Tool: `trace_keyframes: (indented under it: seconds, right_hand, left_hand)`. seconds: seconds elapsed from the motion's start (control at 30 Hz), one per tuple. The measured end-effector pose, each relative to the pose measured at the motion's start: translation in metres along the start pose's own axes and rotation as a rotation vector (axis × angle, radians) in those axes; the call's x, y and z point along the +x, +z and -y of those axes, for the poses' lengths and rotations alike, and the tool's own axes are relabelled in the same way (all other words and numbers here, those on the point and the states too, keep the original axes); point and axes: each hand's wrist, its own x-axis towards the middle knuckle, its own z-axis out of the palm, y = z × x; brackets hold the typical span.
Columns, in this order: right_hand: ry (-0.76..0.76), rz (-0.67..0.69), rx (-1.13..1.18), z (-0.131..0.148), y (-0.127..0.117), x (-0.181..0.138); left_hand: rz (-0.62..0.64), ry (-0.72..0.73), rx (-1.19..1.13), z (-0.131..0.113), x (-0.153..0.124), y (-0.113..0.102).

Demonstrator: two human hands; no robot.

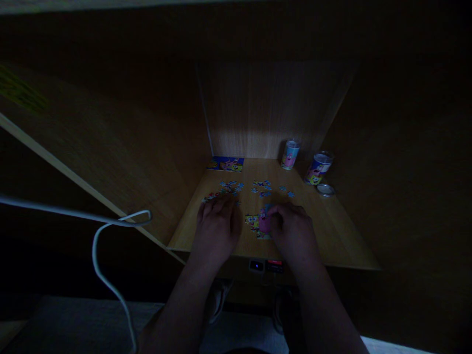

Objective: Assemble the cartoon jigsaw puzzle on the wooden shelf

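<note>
A partly joined jigsaw puzzle (pixel 263 223) with yellow and pink cartoon figures lies near the front of the wooden shelf. My right hand (pixel 295 231) is at its right edge, thumb and forefinger pinched on a jigsaw piece mostly hidden by the fingers. To the left of the puzzle, my left hand (pixel 217 223) rests palm down with fingers stretched forward over loose pieces, some of them covered. Beyond that hand is a cluster of loose jigsaw pieces (pixel 231 187). More loose pieces (pixel 261 185) are scattered behind the puzzle, and a few sit farther right.
Two cartoon-printed cans, one farther back (pixel 290 155) and one nearer (pixel 319 168), stand at the right. A round metal lid (pixel 325 190) lies beside the nearer can. A cartoon picture sheet (pixel 225 163) is at the back left. A white cable (pixel 110 222) hangs at left. The light is dim.
</note>
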Motion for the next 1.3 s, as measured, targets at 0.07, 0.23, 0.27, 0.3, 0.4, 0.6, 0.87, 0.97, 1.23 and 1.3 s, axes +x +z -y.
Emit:
trace_keyframes:
  seconds: [0.07,0.23,0.27,0.3,0.4,0.6,0.87,0.97,1.23,1.3]
  right_hand:
    - [-0.009,-0.001,-0.007,-0.001,0.0,0.0]
    - [0.0,0.014,-0.015,-0.001,0.0,0.001]
    - [0.003,0.016,-0.013,-0.001,0.0,0.001]
    - [0.004,0.018,-0.012,0.0,0.0,0.001]
    - [-0.002,0.017,-0.016,0.0,-0.001,0.0]
    - [-0.005,0.022,-0.023,-0.001,-0.001,0.001]
    - [0.015,0.006,-0.017,-0.002,0.002,0.0]
    - [0.028,0.043,-0.041,-0.003,-0.001,0.003]
    - [-0.136,0.294,-0.49,0.013,-0.015,0.084]
    - [-0.158,0.328,-0.531,0.018,-0.008,0.113]
  left_hand:
    - [0.075,0.051,-0.011,-0.002,0.001,-0.003]
    - [0.133,0.067,0.022,-0.005,0.002,-0.006]
    - [0.136,0.072,0.026,-0.005,0.002,-0.006]
    - [0.136,0.079,0.027,-0.006,0.002,-0.007]
    - [0.13,0.095,0.024,-0.005,0.002,-0.007]
    - [0.103,0.063,0.008,-0.005,0.001,-0.006]
    - [0.035,0.0,0.111,-0.004,0.001,-0.002]
    - [0.073,0.126,0.023,-0.004,0.002,-0.003]
    - [0.213,0.303,-0.112,-0.009,-0.001,-0.01]
    - [0.222,0.309,-0.13,-0.01,-0.001,-0.011]
